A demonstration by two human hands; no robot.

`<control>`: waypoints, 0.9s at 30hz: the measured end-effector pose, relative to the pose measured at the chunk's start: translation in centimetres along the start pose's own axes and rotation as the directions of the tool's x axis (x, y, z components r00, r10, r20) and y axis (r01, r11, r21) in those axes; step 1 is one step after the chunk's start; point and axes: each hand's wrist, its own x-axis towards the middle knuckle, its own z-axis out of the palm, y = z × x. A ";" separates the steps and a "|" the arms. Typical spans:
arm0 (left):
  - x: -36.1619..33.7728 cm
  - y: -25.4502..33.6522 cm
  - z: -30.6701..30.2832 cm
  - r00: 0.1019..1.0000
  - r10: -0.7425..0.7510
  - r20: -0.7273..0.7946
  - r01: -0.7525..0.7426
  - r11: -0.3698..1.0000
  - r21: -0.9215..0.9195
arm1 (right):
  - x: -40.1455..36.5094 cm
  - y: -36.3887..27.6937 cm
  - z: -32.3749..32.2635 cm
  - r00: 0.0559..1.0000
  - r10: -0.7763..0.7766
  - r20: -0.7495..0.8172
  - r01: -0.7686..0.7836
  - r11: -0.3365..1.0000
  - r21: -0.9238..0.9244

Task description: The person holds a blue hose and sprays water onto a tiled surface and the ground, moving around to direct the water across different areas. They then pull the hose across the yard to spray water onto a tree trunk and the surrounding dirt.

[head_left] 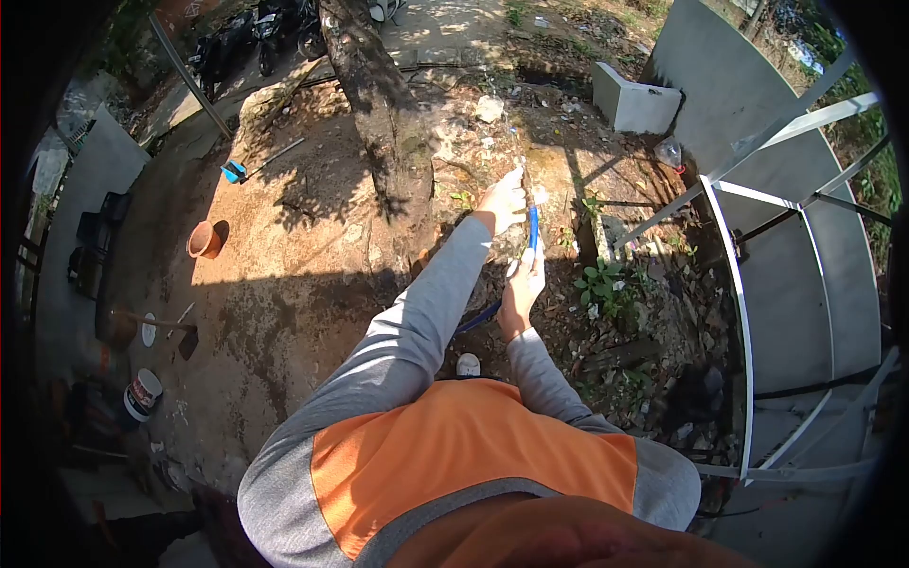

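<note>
A blue hose point(533, 229) rises from my right hand point(522, 289), whose fingers are wrapped round it. Just left of the hose's upper end is my left hand point(502, 202), stretched farther forward, with its fingers apart in bright sunlight. Whether its fingertips touch the hose is hard to make out. A lower stretch of the hose shows between my forearms, above a white shoe. What looks like a thin stream of water runs up beyond my hands.
A tree trunk point(365, 85) stands ahead. At left are a clay pot point(203, 240), a blue-headed tool point(234, 171) and a white bucket point(143, 394). Leafy plants point(603, 284) and a white metal frame point(734, 275) are at right. Motorcycles point(270, 33) stand behind the tree.
</note>
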 end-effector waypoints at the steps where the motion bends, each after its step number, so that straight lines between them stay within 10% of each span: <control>1: 0.0 0.2 0.0 0.998 -0.053 -0.040 0.055 0.998 0.037 | 0.1 0.0 0.0 1.000 -0.001 0.003 0.001 1.000 -0.006; 5: -3.3 -0.4 0.7 0.957 -0.140 -0.253 0.180 0.973 0.142 | 0.8 0.7 -1.2 0.999 0.049 -0.012 -0.050 0.997 -0.060; 7: -5.3 -3.3 -1.5 0.966 -0.106 -0.234 0.220 0.814 0.538 | 1.7 1.9 -2.4 0.994 0.070 -0.079 -0.080 0.988 -0.134; 9: -3.4 -12.6 -12.7 0.971 -0.131 0.202 -0.085 0.598 0.797 | 4.3 6.7 -6.0 0.997 -0.072 -0.030 0.057 0.934 -0.352; 12: -15.1 -14.2 -13.4 0.849 -0.517 0.105 0.244 0.562 0.790 | 3.4 3.6 -5.4 0.985 0.168 -0.024 -0.169 0.948 -0.270; 14: -18.9 -20.4 -18.4 0.974 -0.048 0.219 -0.149 0.594 0.791 | 4.6 7.0 -6.9 0.996 0.076 -0.040 -0.085 0.943 -0.322; 15: -20.0 -19.4 -18.1 0.976 -0.047 0.211 -0.142 0.598 0.789 | 4.8 8.0 -6.9 0.999 0.019 -0.035 -0.030 0.933 -0.358; 17: -22.5 -17.7 -17.8 0.960 -0.248 -0.128 0.233 0.457 0.859 | 4.0 9.0 -6.9 0.961 0.273 0.040 -0.251 0.927 -0.278; 21: -26.1 -16.1 -19.4 0.931 -0.163 -0.326 0.360 0.273 0.892 | 2.1 10.4 -2.5 0.913 0.385 0.134 -0.342 0.903 -0.259; 23: -27.6 -20.2 -24.1 0.909 0.294 -0.295 0.262 0.147 0.954 | 1.0 10.2 0.7 0.885 0.443 0.145 -0.399 0.880 -0.256; 27: -31.8 -19.7 -26.4 0.817 0.395 -0.421 0.391 0.159 0.907 | -0.5 14.7 4.5 0.850 0.475 0.228 -0.422 0.873 -0.245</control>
